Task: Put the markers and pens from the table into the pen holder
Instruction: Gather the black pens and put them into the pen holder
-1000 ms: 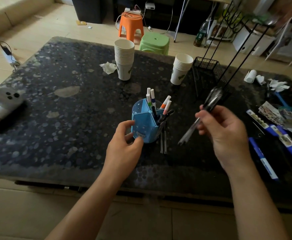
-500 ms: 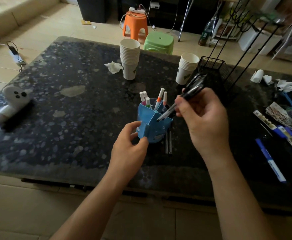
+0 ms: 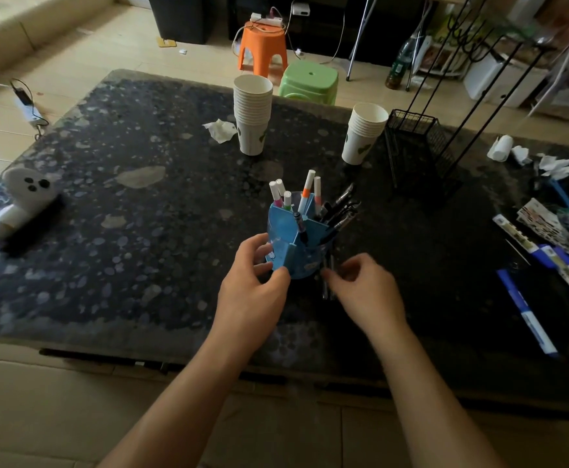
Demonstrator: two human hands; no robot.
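The blue pen holder [image 3: 293,251] stands on the surface [image 3: 107,231] between the hands: left hand [image 3: 252,292] grips its near side, right hand [image 3: 367,292] pinches dark pens [image 3: 327,282] lying just beside it

Two bare forearms, no sleeves, hands [image 3: 310,292] unadorned.

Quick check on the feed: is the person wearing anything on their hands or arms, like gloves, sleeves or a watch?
No. The left hand and right hand are bare, with no gloves, rings or watch visible. Both forearms are uncovered down to the frame edge; no sleeve shows.
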